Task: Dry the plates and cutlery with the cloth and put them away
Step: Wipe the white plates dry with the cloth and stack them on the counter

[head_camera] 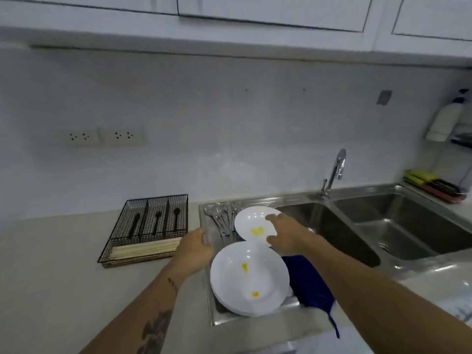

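A small white plate (pixel 251 222) with a yellow mark lies at the back of the steel draining board (pixel 255 319). My right hand (pixel 284 232) grips its right rim, thumb and fingers curled round the edge. A stack of larger white plates (pixel 249 279) sits nearer me on the board. Several metal spoons and forks (pixel 222 217) lie at the board's back left. A dark blue cloth (pixel 310 283) lies on the board right of the stack, one strap hanging over the front edge. My left hand (pixel 195 249) hovers at the board's left edge, fingers loosely curled and holding nothing.
A black wire cutlery tray (pixel 150 227) with dark utensils and wooden chopsticks stands on the counter to the left. A double steel sink (pixel 383 226) with a chrome tap (pixel 335 172) lies to the right. Sponges (pixel 431 185) and a bottle (pixel 445 118) sit at the far right.
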{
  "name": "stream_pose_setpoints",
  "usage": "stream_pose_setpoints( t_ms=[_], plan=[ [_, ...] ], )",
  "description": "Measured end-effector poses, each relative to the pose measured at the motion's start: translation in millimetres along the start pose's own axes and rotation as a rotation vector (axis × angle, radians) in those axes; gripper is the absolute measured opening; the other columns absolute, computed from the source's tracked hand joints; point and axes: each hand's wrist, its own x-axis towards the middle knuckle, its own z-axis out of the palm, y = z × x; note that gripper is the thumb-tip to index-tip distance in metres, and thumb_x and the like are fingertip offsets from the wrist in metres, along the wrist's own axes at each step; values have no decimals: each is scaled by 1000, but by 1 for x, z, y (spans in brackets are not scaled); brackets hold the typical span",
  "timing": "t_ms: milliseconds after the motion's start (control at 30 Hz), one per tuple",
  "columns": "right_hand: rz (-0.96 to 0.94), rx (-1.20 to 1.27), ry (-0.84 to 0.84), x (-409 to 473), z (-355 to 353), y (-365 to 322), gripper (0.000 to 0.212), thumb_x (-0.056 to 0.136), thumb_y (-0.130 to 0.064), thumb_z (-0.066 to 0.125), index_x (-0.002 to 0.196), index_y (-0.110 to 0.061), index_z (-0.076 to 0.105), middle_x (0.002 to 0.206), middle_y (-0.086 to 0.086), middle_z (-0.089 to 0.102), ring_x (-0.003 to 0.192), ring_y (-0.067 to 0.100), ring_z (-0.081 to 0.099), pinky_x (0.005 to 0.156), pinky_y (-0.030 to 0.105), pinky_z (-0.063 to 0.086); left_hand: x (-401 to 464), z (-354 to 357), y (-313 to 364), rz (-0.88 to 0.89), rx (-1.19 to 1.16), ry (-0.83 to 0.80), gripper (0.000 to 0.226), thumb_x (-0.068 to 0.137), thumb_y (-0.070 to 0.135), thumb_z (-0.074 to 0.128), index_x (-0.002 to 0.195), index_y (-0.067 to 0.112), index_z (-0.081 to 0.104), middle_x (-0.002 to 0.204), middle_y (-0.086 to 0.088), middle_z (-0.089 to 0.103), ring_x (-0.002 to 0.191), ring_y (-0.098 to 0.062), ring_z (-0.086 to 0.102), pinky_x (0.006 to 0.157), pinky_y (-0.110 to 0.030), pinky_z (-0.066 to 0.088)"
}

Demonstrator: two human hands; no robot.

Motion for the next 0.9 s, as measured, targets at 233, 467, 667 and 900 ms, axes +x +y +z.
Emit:
stream_pose_setpoints(
  t_ms=[233, 467, 667, 900],
  plan=[
    [74, 49, -142, -27, 59, 48, 64, 83, -26, 57, 143, -22, 34, 145, 4, 35, 133, 29, 34, 107, 41, 32, -13, 67, -35, -135, 13, -186, 57, 85, 22, 54, 141, 14, 47, 132, -4, 52, 123, -23, 52, 103, -31, 43],
    [211, -147, -247, -27, 96, 98, 73, 87, -39, 49, 149, -21, 15, 154, 15, 19, 139, 40, 19, 110, 54, 26, -12, 99, -43, -215, 170, -89, 59, 89, 17, 55, 145, 12, 36, 145, -5, 40, 129, -24, 43, 107, -37, 40],
    [197, -120, -311, -13, 102, 116, 76, 89, -49, 44, 152, -26, 7, 157, 15, 9, 141, 43, 14, 111, 55, 25, 5, 104, -27, -199, 306, -50, 57, 88, 19, 52, 143, 13, 37, 144, -5, 40, 129, -27, 41, 108, -41, 40],
    [161, -115, -239, 12, 94, 117, 61, 90, -42, 44, 144, -18, 29, 148, 18, 27, 133, 42, 30, 104, 51, 31, 32, 109, -13, -158, 333, -55, 56, 88, 20, 51, 143, 17, 38, 146, -4, 40, 130, -28, 41, 107, -42, 39]
  ],
)
